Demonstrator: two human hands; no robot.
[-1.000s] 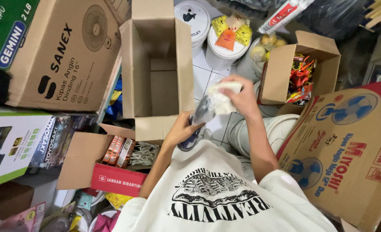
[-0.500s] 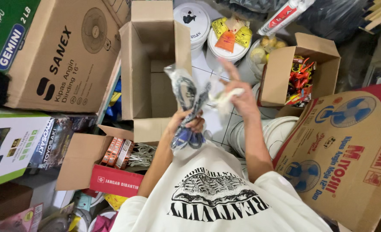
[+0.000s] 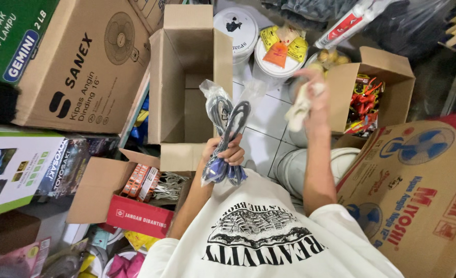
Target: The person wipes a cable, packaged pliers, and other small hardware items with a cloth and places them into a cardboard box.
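Note:
My left hand (image 3: 227, 153) grips a clear plastic bag with a coiled dark cable (image 3: 227, 123) inside, held upright in front of my chest. Its top end leans toward the open tall cardboard box (image 3: 162, 87), which looks empty. My right hand (image 3: 314, 100) is lifted to the right, closed on a crumpled white cloth (image 3: 299, 108), and is apart from the bag. Below both hands is my white printed shirt (image 3: 258, 237).
Large fan cartons lie at left (image 3: 78, 62) and right (image 3: 418, 180). A small open box of red items (image 3: 364, 95) sits at right, white lidded buckets (image 3: 276, 56) behind, and a low box of small packs (image 3: 135, 198) at left. White floor tiles (image 3: 261, 128) show between.
My right hand with the cloth has pulled away from the bag and swung right and up. My left hand has raised the bagged cable upright near the tall box.

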